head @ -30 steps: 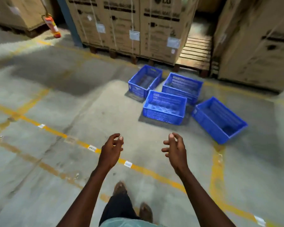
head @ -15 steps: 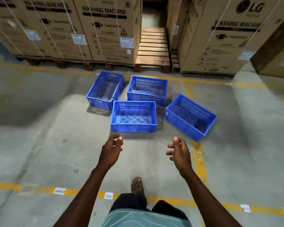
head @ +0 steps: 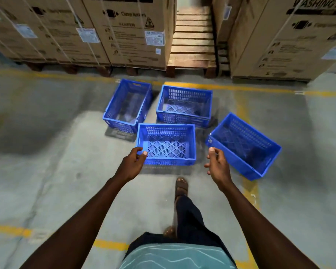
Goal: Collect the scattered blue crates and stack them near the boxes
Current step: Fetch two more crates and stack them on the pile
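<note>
Several blue plastic crates lie scattered on the concrete floor. The nearest crate (head: 166,144) sits upright straight ahead of me. Behind it stand a far crate (head: 184,105) and a far-left crate (head: 127,105); a tilted crate (head: 242,146) lies to the right. My left hand (head: 132,164) reaches the nearest crate's front-left corner, fingers apart, holding nothing. My right hand (head: 217,167) hovers open between the nearest crate and the tilted one, close to the tilted crate's near corner. Tall cardboard boxes (head: 128,32) stand on pallets beyond the crates.
A bare wooden pallet (head: 193,41) fills the gap between the left boxes and another stack of boxes (head: 283,41) on the right. Yellow floor lines (head: 246,88) run in front of the boxes and beside the tilted crate. My sandalled foot (head: 181,186) steps forward.
I have walked closer; the crates now lie right in front of me. Both hands moved forward, the left reaching the nearest crate's corner, the right nearing the tilted crate.
</note>
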### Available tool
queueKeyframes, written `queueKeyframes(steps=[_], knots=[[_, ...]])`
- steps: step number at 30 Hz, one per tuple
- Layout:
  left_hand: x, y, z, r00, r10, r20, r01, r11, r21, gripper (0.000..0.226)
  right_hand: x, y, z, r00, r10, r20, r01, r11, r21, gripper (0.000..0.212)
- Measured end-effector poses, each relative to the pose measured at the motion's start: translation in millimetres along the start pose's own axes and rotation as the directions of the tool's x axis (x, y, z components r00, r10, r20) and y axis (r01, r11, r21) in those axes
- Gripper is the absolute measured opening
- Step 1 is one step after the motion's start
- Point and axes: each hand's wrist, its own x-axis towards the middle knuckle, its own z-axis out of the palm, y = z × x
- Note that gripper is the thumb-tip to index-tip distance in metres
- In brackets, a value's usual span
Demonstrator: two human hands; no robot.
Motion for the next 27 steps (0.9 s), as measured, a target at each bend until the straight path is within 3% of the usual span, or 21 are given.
queueKeyframes(steps=[3,7,12,16,22,25,27], knots=[[44,16,-8,0.999,-0.033,0.032,0.032,0.999,0.032,0.047,62,8,25,0.999,0.043,0.014,-0.042,0.996,-0.073,0.060],[116,21,-14,0.998,-0.041,0.055,0.037,0.997,0.072,0.050,134,1,59,0.994,0.098,0.057,-0.087,0.982,-0.170,0.049],[215,-28,-7,0.986,-0.145,0.086,0.137,0.987,0.088,0.053,217,35,110,0.987,0.151,0.060,-0.132,0.962,-0.241,0.064],[316,-108,22,0.968,-0.225,0.108,0.212,0.970,0.120,0.059,289,102,164,0.986,0.167,-0.022,-0.167,0.956,-0.240,0.100],[481,-257,103,0.929,-0.368,-0.045,0.371,0.920,0.126,0.071,418,269,240,0.984,0.158,-0.081,-0.177,0.914,-0.365,0.072],[536,-304,140,0.882,-0.456,-0.120,0.464,0.884,0.055,0.085,473,332,254,0.972,0.179,-0.155,-0.227,0.892,-0.390,0.084],[565,-323,159,0.874,-0.463,-0.148,0.468,0.884,0.001,0.077,498,342,262,0.969,0.170,-0.178,-0.230,0.882,-0.410,0.073]])
